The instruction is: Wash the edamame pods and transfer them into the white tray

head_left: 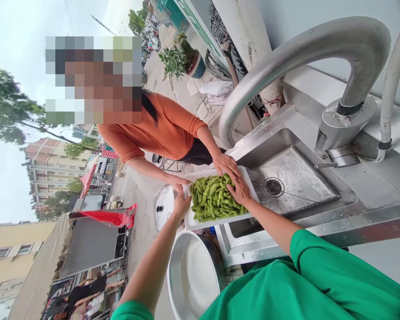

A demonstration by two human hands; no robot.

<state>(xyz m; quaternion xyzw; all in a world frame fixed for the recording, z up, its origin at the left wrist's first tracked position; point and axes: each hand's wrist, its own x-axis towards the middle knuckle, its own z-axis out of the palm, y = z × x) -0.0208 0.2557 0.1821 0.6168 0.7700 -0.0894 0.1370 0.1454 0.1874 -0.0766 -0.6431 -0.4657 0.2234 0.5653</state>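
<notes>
A white tray (205, 224) heaped with green edamame pods (211, 198) is held beside the sink by two people. My left hand (181, 203) is closed on the tray's left edge, close to a co-worker's hand (179, 183). My right hand (240, 192) is closed at the tray's right edge, its thumb lying over the pods. The co-worker's other hand (224, 162) rests at the tray's far right corner, touching or overlapping the fingers of my right hand. My fingertips under the rim are hidden.
To the right is a wet steel sink (296, 166) with a drain (273, 187), under a large curved faucet (303, 49). A big metal pot (195, 275) stands below the tray, and a round lid (165, 204) lies left of it. The co-worker in an orange top (173, 129) stands opposite.
</notes>
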